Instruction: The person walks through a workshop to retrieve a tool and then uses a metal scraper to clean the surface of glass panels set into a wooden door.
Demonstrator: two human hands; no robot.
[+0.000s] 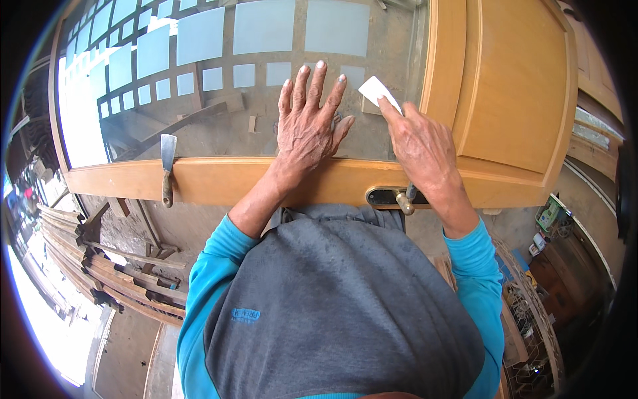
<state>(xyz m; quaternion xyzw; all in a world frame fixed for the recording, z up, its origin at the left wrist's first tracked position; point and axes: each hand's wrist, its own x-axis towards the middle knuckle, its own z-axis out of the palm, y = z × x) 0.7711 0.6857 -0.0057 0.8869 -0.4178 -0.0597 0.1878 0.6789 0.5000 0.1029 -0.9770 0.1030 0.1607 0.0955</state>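
Note:
A wooden door [505, 86] with a large glass pane [219, 113] lies flat in front of me. My left hand [309, 123] rests flat on the glass, fingers spread, wrist over the wooden rail [226, 179]. My right hand [422, 143] pinches a small white card-like scraper [376, 91] and presses it on the glass near the pane's right edge. A metal door handle [399, 198] sits on the rail just below my right wrist.
A putty knife [167, 166] with a wooden handle lies on the rail at the left. Stacked timber planks [100, 266] lie on the floor at the lower left. A cluttered bench with small items [548, 219] stands at the right.

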